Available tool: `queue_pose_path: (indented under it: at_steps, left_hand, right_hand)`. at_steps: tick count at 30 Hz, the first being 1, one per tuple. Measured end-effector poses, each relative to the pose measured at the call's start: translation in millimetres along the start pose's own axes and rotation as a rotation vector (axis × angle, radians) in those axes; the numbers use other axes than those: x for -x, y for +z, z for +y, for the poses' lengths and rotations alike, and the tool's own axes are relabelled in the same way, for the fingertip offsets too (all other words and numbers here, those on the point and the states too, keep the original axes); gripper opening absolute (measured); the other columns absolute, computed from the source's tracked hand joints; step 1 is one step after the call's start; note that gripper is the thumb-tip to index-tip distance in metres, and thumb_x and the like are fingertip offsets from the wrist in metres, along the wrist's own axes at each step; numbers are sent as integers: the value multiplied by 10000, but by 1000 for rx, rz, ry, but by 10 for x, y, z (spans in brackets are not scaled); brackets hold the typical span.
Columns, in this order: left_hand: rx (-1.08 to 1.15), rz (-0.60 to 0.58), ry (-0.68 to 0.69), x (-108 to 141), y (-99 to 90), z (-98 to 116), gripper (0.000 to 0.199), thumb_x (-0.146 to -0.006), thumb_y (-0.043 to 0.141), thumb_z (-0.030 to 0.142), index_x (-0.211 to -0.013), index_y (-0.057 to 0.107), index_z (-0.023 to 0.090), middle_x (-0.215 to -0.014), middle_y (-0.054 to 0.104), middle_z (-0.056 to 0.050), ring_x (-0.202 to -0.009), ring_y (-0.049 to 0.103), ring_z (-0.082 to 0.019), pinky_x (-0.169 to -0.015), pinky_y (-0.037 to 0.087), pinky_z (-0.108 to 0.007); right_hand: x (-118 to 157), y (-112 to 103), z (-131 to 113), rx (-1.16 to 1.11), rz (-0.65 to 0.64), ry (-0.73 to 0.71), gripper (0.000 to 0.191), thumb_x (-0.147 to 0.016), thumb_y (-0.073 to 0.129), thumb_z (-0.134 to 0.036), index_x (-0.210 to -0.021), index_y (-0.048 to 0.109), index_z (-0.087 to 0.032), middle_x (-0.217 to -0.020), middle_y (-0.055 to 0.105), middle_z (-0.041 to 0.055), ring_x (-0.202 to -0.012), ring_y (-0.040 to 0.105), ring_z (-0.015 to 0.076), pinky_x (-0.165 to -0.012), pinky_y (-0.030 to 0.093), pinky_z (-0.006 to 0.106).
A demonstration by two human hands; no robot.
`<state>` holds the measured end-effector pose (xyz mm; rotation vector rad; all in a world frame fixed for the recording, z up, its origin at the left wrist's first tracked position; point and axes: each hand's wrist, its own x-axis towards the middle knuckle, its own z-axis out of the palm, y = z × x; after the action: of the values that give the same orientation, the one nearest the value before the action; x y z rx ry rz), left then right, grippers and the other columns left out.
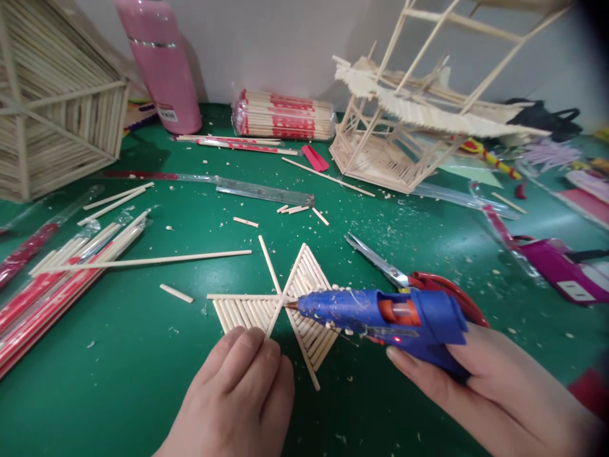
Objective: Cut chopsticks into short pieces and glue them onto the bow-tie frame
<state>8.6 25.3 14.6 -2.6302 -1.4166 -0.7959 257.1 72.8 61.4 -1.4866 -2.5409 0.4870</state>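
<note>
A flat star-like frame of thin wooden sticks (310,279) lies on the green table, with several sticks meeting at its centre. Rows of shorter sticks fill some of its wedges. My left hand (242,381) is closed at the near edge of the left wedge, gripping it; the fingertips are partly hidden. In my right hand (457,381) is a blue hot glue gun (342,308), its red light lit. The nozzle tip is at the centre where the sticks cross, and the gun's body covers part of the right wedge.
Scissors (380,261) lie behind the glue gun. Packets of wrapped chopsticks (71,285) are at the left, beside a large stick panel (61,108). At the back stand a pink bottle (164,70), a chopstick bundle (285,115) and a wooden stick model (380,146).
</note>
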Motion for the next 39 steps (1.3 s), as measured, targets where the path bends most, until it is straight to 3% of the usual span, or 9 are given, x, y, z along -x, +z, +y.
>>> queue_pose_path:
  at_steps: [6, 11, 15, 20, 30, 35, 39]
  left_hand:
    - [-13, -39, 56, -16, -15, -26, 310, -875, 322, 89, -818, 622, 143, -812, 641, -39, -814, 551, -198, -808, 455, -348]
    - [-16, -13, 45, 4, -10, -15, 273, -867, 346, 87, -840, 612, 141, -817, 643, -41, -821, 552, -205, -799, 462, -352]
    - [-18, -37, 56, 6, -21, -15, 259, -861, 354, 91, -845, 608, 138, -820, 642, -44, -813, 554, -206, -795, 468, -355]
    - [-9, -58, 72, -4, -21, -31, 302, -868, 308, 96, -866, 607, 132, -850, 641, -58, -838, 559, -221, -800, 473, -372]
    - [-11, -44, 80, -24, -45, -33, 337, -862, 296, 88, -829, 627, 140, -793, 658, -57, -780, 582, -207, -746, 496, -356]
    - [-24, -42, 76, -24, -20, -29, 315, -861, 313, 99, -853, 625, 140, -838, 660, -61, -815, 576, -217, -763, 497, -371]
    - [-7, -60, 77, 0, -37, -37, 349, -869, 274, 105, -864, 622, 135, -843, 653, -70, -824, 574, -226, -764, 497, -380]
  right_hand:
    - [-16, 30, -83, 74, 24, -43, 182, -823, 456, -375, -1000, 498, -368, -791, 652, -29, -661, 640, 204, -599, 552, 287]
    - [17, 10, -128, 122, 101, -79, 299, -815, 436, -388, -1113, 415, -386, -823, 634, -10, -690, 635, 236, -655, 561, 332]
    - [58, -1, -118, 199, 68, -69, 316, -821, 431, -388, -1134, 391, -389, -856, 635, -9, -713, 635, 243, -668, 562, 340]
    - [6, 2, -89, 218, 49, -92, 274, -826, 424, -388, -1099, 410, -364, -907, 649, -1, -775, 645, 241, -651, 567, 327]
    - [-29, -5, -119, 191, 29, -123, 147, -827, 428, -400, -965, 429, -351, -727, 631, -35, -580, 629, 191, -486, 546, 259]
    - [-17, -1, -108, 221, 32, -119, 169, -832, 412, -389, -988, 422, -323, -808, 645, 0, -670, 644, 220, -560, 557, 291]
    - [-85, -6, -116, 200, 38, -93, 141, -833, 421, -384, -966, 425, -339, -733, 632, -31, -577, 626, 191, -507, 540, 266]
